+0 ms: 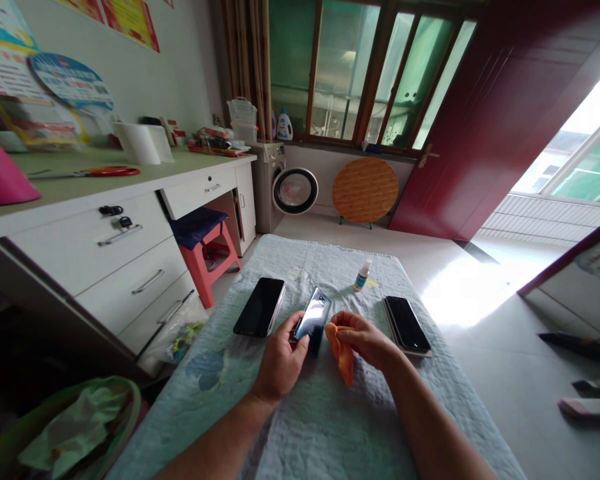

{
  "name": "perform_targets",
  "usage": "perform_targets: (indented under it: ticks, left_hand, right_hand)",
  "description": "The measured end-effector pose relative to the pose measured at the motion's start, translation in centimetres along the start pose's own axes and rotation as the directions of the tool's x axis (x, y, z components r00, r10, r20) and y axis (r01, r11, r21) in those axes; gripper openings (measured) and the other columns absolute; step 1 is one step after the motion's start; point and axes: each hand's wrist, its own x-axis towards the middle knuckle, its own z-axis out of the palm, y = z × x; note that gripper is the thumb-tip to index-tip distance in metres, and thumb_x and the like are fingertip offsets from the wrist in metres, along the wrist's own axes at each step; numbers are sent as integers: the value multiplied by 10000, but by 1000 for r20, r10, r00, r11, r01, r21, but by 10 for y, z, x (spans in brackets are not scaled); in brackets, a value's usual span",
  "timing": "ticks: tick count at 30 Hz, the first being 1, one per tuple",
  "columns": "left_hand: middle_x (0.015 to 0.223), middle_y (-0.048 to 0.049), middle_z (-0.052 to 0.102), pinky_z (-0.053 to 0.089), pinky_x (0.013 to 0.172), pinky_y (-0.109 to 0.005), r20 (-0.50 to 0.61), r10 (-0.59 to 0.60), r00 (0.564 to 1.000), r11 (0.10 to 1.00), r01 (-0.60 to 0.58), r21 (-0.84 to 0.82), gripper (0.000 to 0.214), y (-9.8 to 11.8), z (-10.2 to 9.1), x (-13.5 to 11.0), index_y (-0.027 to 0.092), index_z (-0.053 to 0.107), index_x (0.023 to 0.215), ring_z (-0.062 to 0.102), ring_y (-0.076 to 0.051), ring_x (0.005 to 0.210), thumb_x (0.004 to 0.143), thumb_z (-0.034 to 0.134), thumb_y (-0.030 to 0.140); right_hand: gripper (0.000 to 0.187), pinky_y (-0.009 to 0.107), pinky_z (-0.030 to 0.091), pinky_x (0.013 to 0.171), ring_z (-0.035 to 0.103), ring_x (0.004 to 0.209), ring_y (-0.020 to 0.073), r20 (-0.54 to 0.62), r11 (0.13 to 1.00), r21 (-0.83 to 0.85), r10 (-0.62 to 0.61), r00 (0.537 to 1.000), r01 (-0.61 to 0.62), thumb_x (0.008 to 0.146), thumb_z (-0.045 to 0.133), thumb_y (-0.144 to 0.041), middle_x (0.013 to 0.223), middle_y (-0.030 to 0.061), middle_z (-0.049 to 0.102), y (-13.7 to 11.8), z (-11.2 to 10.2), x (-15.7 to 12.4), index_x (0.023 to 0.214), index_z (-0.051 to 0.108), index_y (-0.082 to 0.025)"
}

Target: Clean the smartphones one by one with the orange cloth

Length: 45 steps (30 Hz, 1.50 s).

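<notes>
My left hand [285,357] is closed around a smartphone [313,313], tilted up above the cloth-covered table, its shiny face catching the light. Pinched in the fingers of my right hand [363,337] is an orange cloth [343,357] that hangs down just right of the phone. A second dark phone [261,307] lies flat to the left of my left hand. To the right of my right hand, another black phone [407,323] rests on something pale that shows along its edges. Beyond my hands stands a small spray bottle [363,276] with a white cap.
A light blue quilted cloth [290,427] covers the table. On the left are a white desk [130,247], a red stool [210,253] and a green basket [130,407]. Behind stand a washing machine [267,177] with its round door open, a round wooden board [365,190] and a red door [460,120].
</notes>
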Motion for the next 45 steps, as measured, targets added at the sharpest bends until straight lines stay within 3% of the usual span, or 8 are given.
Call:
perform_targets:
  ticks: [5,12,17,22,26,30,39,45]
  left_hand:
    - [1210,-107,661,524,958,-367,44,-127,991,980,132,-148,452,-5,4,2,146,553,1265,646,-233,1093,831,578,269]
    - [1137,-96,634,556,823,-333,290,-225,930,936,289,-201,667,-9,10,-6,146,380,1420,684,-178,874,799,620,197]
    - [987,-31,683,556,752,-289,403,-149,903,967,218,-129,816,1,12,-11,200,366,1446,681,-177,811,703,688,103]
    - [1203,-66,664,491,970,-377,331,-58,942,997,40,61,760,4,13,-12,231,475,1379,629,-252,1097,668,703,89]
    - [1212,-99,650,462,1000,-399,305,-54,951,967,-27,254,671,3,12,-11,199,527,1331,605,-274,1136,688,694,104]
    - [1098,-96,668,499,917,-385,312,-71,947,931,-49,362,596,5,10,-10,177,553,1297,639,-283,1041,719,689,132]
    - [1137,-90,677,479,897,-336,342,-119,932,900,-44,435,548,5,6,-8,194,545,1291,636,-264,1039,759,676,178]
    - [1137,-79,674,460,892,-309,356,-140,924,896,-35,443,535,7,3,-6,204,547,1284,630,-255,1047,762,666,205]
  right_hand:
    - [359,214,400,515,541,571,109,-20,999,54,12,1000,-11,665,729,-352,725,-22,579,-1,0,0,924,550,-181]
    - [424,217,411,553,529,602,107,-111,994,106,-18,994,30,621,767,-392,742,-23,575,-2,-1,1,906,529,-188]
    - [407,213,383,547,507,594,102,-215,997,14,-72,974,76,641,754,-425,719,-30,556,2,-1,5,870,508,-196]
    - [277,225,381,554,498,594,108,-288,974,-219,-115,951,51,705,684,-377,696,-29,548,8,-1,12,850,544,-188]
    - [114,246,408,611,515,640,124,-343,844,-536,-249,906,29,768,595,-288,749,-11,551,17,-2,18,839,606,-200]
    - [121,273,435,750,551,804,152,-253,640,-763,-426,869,91,811,536,-206,910,27,560,18,0,19,858,647,-219]
    - [152,255,391,671,506,712,137,-155,505,-847,-535,831,167,882,465,-183,791,10,514,11,12,13,742,519,-206]
    - [138,253,376,639,500,694,129,-115,412,-904,-493,862,116,896,561,-318,873,22,524,4,22,6,825,536,-203]
